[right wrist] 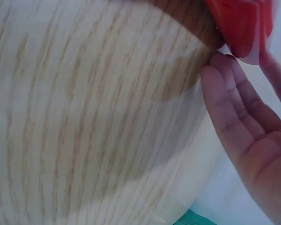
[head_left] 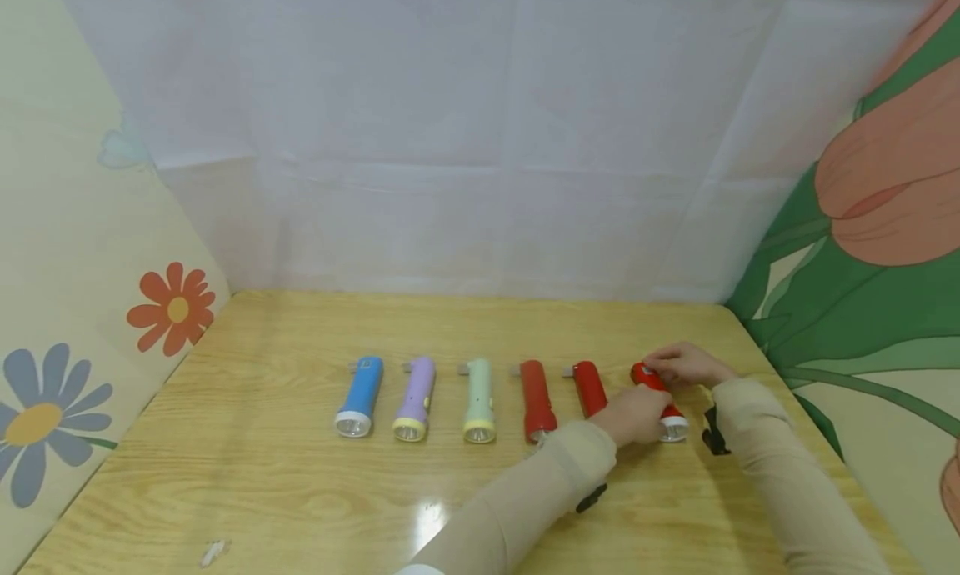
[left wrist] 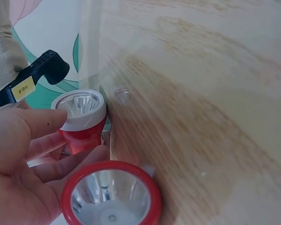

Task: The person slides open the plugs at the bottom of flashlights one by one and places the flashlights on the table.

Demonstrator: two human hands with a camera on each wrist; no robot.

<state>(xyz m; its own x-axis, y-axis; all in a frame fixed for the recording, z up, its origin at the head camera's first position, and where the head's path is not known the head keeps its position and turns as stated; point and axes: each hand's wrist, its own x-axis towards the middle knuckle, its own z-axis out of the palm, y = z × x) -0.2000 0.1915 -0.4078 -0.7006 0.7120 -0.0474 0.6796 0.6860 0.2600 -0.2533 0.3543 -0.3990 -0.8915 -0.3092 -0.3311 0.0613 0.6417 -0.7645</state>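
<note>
A red flashlight with a white rim lies at the right end of a row on the table. My left hand grips its body, thumb near the white head and fingers behind it. At the tail, my right hand pinches the end with its fingertips. The right wrist view shows only part of the red body, above the right hand. Left of them lies another red flashlight, its front covered by the left hand; a red-rimmed lens shows close to that hand.
Further left lie red, mint green, purple and blue flashlights, each with a small grey tab at the tail. A small whitish scrap lies on the wooden table. A white sheet hangs behind.
</note>
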